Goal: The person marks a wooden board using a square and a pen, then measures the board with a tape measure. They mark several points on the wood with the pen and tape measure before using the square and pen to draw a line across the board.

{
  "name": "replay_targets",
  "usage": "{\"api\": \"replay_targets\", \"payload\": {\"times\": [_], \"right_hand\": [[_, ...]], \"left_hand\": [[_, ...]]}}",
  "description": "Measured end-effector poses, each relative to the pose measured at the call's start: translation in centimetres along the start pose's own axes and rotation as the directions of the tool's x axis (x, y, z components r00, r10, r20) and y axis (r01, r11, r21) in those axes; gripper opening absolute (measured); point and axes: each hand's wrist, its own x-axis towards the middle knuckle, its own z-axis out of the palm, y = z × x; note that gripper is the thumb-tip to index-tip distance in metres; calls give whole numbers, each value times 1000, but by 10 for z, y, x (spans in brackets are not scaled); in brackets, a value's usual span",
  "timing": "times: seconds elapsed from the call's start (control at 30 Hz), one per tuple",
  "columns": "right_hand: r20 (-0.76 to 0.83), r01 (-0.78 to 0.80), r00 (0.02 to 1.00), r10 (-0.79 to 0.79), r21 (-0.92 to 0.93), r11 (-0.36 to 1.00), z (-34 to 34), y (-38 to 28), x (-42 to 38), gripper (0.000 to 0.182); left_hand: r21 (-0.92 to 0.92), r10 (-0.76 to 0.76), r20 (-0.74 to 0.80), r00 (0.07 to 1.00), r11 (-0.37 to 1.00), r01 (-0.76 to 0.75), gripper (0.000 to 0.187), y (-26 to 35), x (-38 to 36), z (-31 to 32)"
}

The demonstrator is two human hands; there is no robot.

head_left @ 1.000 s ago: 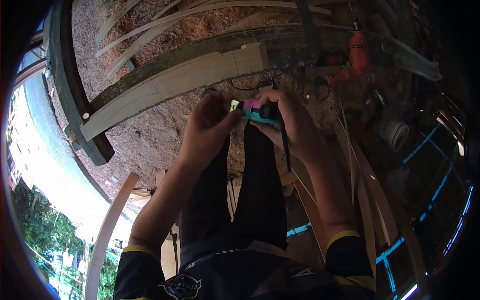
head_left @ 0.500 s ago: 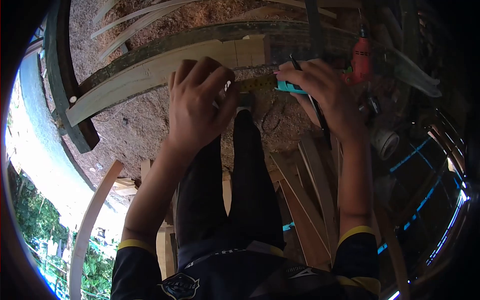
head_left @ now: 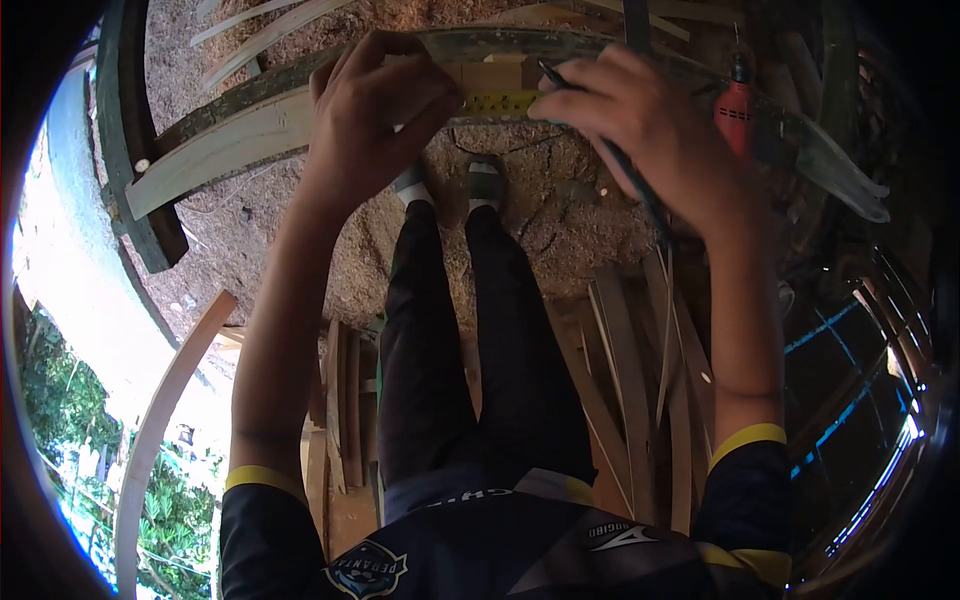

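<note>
At the near edge of the pale plank (head_left: 225, 140), the right hand (head_left: 640, 120) presents fingers curled closed and the left hand (head_left: 375, 125) a thumb-and-forefinger pinch, each gripping one end of the yellow tape measure (head_left: 500, 103), a black pen (head_left: 650, 206) lodged between the right fingers.

I stand on shavings-strewn ground (head_left: 560, 240), thin wooden strips (head_left: 265, 50) lying ahead; a pale plank's (head_left: 235, 140) end overlies a dark beam (head_left: 122, 100).

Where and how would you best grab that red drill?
Probably around its red body, coming from the wearer's side: the dark chuck and thin bit point away from there. The right hand hides the lower end, so I can't judge a handle.
</note>
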Motion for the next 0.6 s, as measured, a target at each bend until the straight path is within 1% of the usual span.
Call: {"api": "replay_targets", "payload": {"times": [0.03,0.07,0.1,0.13,0.17,0.23,0.27,0.33,0.37,0.43,0.47,0.53,0.57,0.6], "right_hand": [[-13,52,999,-53,-15,999,-1,5,1,29],[-3,48,999,-48,-1,999,-7,8,3,29],[142,24,989,-29,40,999,-16,13,10,31],[285,-3,958,-18,73,997,-23,16,15,33],[290,-1,957,-21,77,997,-25,16,19,33],[330,-92,943,38,150,984,-27,15,25,29],[331,-87,943,33,150,985,-25,17,25,29],[249,11,967,-53,163,986,-22,21,26,27],[252,16,966,-57,164,986,-22,21,28,27],[281,-10,958,-56,227,974,-22,22,30,25],[282,-9,958,-57,227,974,-19,24,30,25],[296,-2,953,-59,201,980,-16,26,28,24],[297,-4,953,-56,199,980,-17,24,28,24],[308,-34,951,-31,203,979,-20,20,29,23]], "left_hand": [[10,35,-21,999,999,-35,16,0,0,3],[3,23,-11,1000,1000,-23,16,-2,-1,7],[-106,-70,32,997,992,73,19,-7,0,9],[-210,-157,80,984,963,170,22,-9,2,10],[-212,-163,81,983,961,177,22,-10,2,11],[-279,-256,226,940,907,314,27,-9,9,9],[-279,-260,223,940,907,317,27,-12,10,9],[-239,-243,294,925,918,317,25,-18,11,8],[-239,-247,291,925,917,320,25,-19,9,9],[-299,-312,282,907,870,392,22,-13,10,10],[-299,-313,281,907,870,392,22,-10,10,8],[-41,-373,252,893,918,395,26,14,21,-5],[-44,-371,253,893,918,394,26,15,22,-4],[-7,-391,249,886,914,406,26,17,22,-3]]}}
